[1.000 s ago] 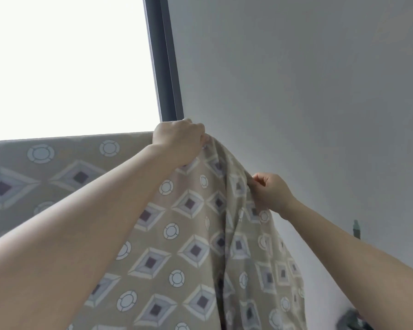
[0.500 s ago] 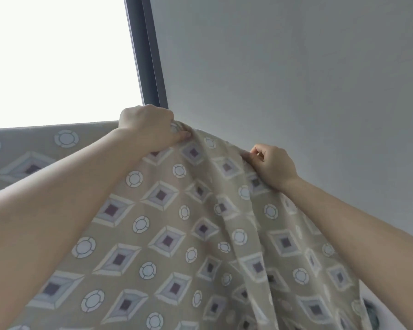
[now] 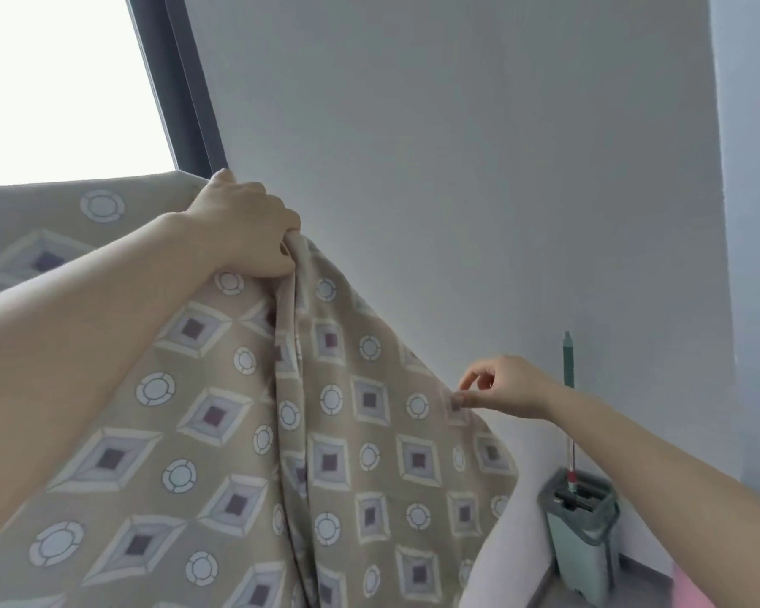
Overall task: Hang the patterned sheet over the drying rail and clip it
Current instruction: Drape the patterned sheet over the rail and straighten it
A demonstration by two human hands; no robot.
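Observation:
The patterned sheet (image 3: pixel 334 454) is beige with grey diamonds and white circles and fills the lower left of the view. Its top edge runs level at the upper left, where it hangs over something hidden; the rail itself does not show. My left hand (image 3: pixel 242 226) is raised and closed on a bunched fold at the sheet's top. My right hand (image 3: pixel 505 390) is lower and to the right, pinching the sheet's slanting right edge between thumb and fingertip, the other fingers loose. No clip is visible.
A bright window with a dark frame (image 3: pixel 181 85) fills the upper left. A plain pale wall (image 3: pixel 457 147) stands behind. A green mop bucket (image 3: pixel 582 537) with its upright handle (image 3: pixel 568 366) stands at the lower right by the wall.
My right hand has dropped down and to the right along the sheet's edge, now holding it by a pinch. My left hand stays on the top fold. The view has shifted right.

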